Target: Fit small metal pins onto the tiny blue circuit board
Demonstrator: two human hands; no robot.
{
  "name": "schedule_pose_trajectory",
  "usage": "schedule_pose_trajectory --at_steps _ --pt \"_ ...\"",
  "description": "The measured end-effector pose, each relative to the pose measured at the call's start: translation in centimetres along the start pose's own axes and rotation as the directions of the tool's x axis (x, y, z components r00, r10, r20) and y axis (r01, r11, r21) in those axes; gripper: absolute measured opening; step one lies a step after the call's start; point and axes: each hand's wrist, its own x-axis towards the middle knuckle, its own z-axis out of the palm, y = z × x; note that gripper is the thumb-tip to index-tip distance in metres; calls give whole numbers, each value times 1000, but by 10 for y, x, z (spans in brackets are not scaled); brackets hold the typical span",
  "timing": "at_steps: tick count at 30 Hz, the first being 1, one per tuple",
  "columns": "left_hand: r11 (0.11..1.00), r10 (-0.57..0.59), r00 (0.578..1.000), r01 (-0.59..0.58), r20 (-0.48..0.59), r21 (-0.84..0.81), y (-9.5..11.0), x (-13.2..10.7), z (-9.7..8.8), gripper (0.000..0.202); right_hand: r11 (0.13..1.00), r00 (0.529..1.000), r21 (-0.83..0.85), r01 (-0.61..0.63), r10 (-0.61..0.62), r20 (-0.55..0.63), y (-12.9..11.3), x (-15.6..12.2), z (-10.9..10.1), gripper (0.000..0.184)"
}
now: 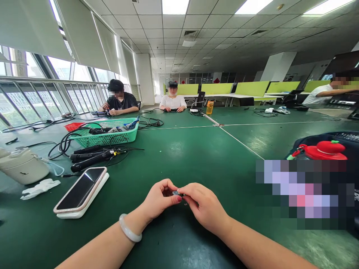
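Observation:
Just above the green tabletop point(179, 149), my two hands meet around a small dark electronic-looking part point(176, 193). My left hand point(159, 197) pinches it between thumb and fingers. From the other side, my right hand point(206, 203) closes thumb and forefinger at the part's right end; what exactly lies between those fingertips is mostly covered. A tiny light speck point(185, 204) shows just below the right fingertips. The part's exact kind is too small to make out.
Left of my hands lie a phone point(81, 190) on a white case, a crumpled tissue point(40, 188), black handles point(91, 160) with cables and a green basket point(105, 139). At right stands a red-lidded bottle point(325, 151). Several people sit around the room.

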Motion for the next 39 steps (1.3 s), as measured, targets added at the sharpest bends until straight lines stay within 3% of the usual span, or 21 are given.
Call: schedule_pose_trajectory --at_steps 5,9,13,19,30,35,39 --pt "996 -11 996 19 -88 88 -2 3 -1 34 988 987 -53 -148 151 54 4 1 1 32" --pt "990 -5 987 26 -158 136 -7 6 -4 31 940 934 -161 -302 325 150 11 2 1 34" --pt "988 -18 987 42 -160 148 -9 6 -5 30 906 874 -238 -349 406 265 16 2 3 24" --pt "987 -13 986 39 -164 155 -9 6 -3 30 906 873 -300 -298 386 297 15 2 9 4" --pt "967 -11 995 35 -96 254 -13 7 -5 27 917 876 -340 -209 330 351 15 4 11 13" --pt "961 -13 997 35 -81 273 -11 7 -4 27 943 880 -223 -249 316 354 14 4 4 19" --pt "957 -14 994 44 -106 287 -8 5 -3 25 925 868 -176 -336 377 323 14 4 -4 11"
